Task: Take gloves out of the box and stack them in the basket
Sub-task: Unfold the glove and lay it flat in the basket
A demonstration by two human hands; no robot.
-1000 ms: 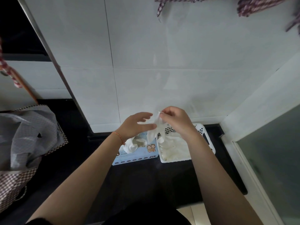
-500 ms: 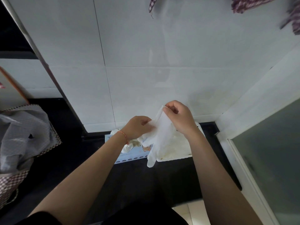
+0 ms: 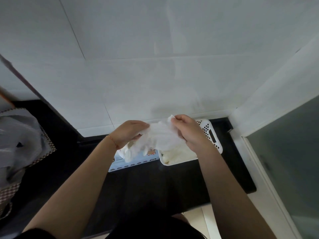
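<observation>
Both hands hold one white glove [image 3: 161,135]: left grip [image 3: 128,133] pinches one edge, right grip [image 3: 187,131] the other. Below them sit the box [image 3: 136,161] and basket [image 3: 211,135].

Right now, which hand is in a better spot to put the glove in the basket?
Probably the right hand. It pinches the glove directly above the white basket, while the left hand grips the other end over the glove box.
</observation>
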